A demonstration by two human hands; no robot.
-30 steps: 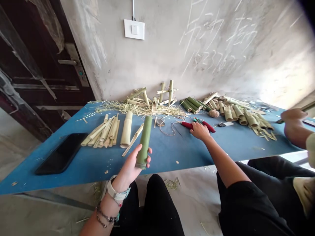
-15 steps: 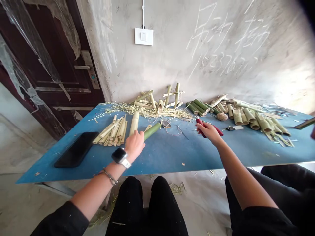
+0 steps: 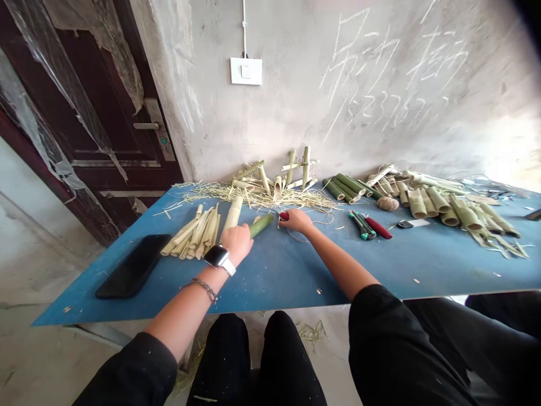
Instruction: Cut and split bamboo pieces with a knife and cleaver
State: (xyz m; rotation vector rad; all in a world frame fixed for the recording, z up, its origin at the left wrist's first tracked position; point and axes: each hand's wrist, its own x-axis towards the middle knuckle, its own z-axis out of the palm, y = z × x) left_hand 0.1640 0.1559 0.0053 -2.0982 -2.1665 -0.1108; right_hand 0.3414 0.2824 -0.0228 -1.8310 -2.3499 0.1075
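Our left hand (image 3: 236, 242) closes around the near end of a green bamboo tube (image 3: 261, 225), which lies low over the blue bench (image 3: 287, 277) and points toward the pale bamboo tube (image 3: 234, 213). Our right hand (image 3: 296, 221) is curled closed on a small red object (image 3: 284, 216), mostly hidden by the fingers, so we cannot tell what it is. The hands sit close together, with bare blue board between them and the bench's long front edge, and more open room to the right, up to a green-handled tool (image 3: 359, 225) and a red-handled tool (image 3: 378, 228). A bundle of split bamboo strips (image 3: 192, 231) lies left of our left hand, beside a black phone (image 3: 133, 265) near the bench's left edge. A smartwatch (image 3: 218, 256) on our left wrist shows no readable brand. Chalk writing (image 3: 393, 73) on the wall above seems to hold characters and digits, but we cannot read it with certainty. Bamboo shavings (image 3: 262, 197) and cut bamboo pieces (image 3: 448, 206) line the far edge
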